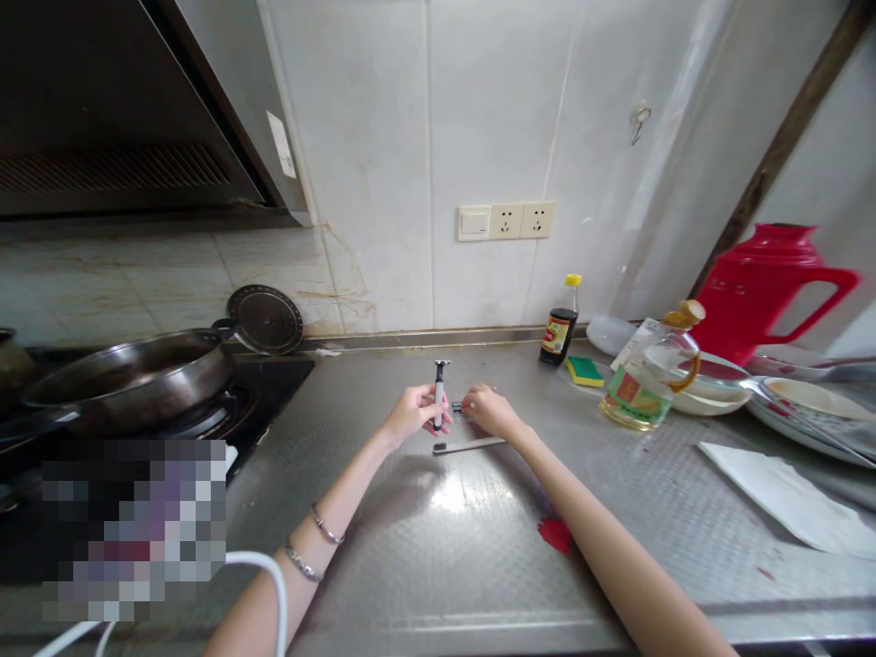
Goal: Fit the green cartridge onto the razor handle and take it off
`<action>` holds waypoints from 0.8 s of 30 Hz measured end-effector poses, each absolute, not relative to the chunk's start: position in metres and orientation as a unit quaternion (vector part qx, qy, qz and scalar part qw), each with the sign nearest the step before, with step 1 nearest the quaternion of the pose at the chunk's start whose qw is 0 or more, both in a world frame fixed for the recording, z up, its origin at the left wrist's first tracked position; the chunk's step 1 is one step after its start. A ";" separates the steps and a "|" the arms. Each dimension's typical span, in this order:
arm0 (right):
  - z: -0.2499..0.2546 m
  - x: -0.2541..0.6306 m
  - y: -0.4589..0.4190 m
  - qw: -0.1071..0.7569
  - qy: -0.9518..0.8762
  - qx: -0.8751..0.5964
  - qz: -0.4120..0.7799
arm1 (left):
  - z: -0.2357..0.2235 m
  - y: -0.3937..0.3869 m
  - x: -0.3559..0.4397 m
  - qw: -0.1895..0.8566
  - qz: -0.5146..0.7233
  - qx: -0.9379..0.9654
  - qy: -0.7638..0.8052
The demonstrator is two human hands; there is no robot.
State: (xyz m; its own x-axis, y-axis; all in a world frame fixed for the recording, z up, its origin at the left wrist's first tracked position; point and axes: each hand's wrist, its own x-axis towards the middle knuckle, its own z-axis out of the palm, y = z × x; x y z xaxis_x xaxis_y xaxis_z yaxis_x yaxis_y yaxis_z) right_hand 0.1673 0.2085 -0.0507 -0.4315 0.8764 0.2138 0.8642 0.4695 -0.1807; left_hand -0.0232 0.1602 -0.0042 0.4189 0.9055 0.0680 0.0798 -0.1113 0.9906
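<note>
Grey and black, the razor (pixel 439 392) stands nearly upright in the head view, pinched in the fingers of the left hand (pixel 411 412), its head above the fingertips. It is already up off the desk (pixel 411 547); the toothbrush (pixel 472 445) lies flat and unheld, nearer the body than both hands, its handle reaching towards the right wrist. The right hand (pixel 489 411) is curled low, its fingertips beside a small dark item (pixel 457 406); whether it grips that, I cannot tell. What is left to handle is unclear. Beyond the right hand, to its right, lies the sponge (pixel 584 370).
</note>
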 end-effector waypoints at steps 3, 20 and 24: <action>-0.050 0.167 0.208 0.132 -0.845 -0.518 0.021 | -0.004 0.160 -0.023 0.545 0.379 0.641 0.386; -0.058 0.165 0.212 0.118 -0.844 -0.522 -0.029 | -0.006 0.161 -0.023 0.551 0.371 0.644 0.379; -0.058 0.164 0.211 0.125 -0.839 -0.529 -0.040 | -0.006 0.161 -0.023 0.550 0.371 0.644 0.381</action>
State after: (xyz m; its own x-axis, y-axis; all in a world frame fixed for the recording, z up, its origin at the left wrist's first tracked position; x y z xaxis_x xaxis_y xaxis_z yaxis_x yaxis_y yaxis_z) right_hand 0.1638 0.2106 -0.0579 -0.4102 0.8767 0.2514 0.8965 0.4382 -0.0654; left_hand -0.0231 0.1607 -0.0056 0.4336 0.8992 0.0586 0.0837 -0.1050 0.9910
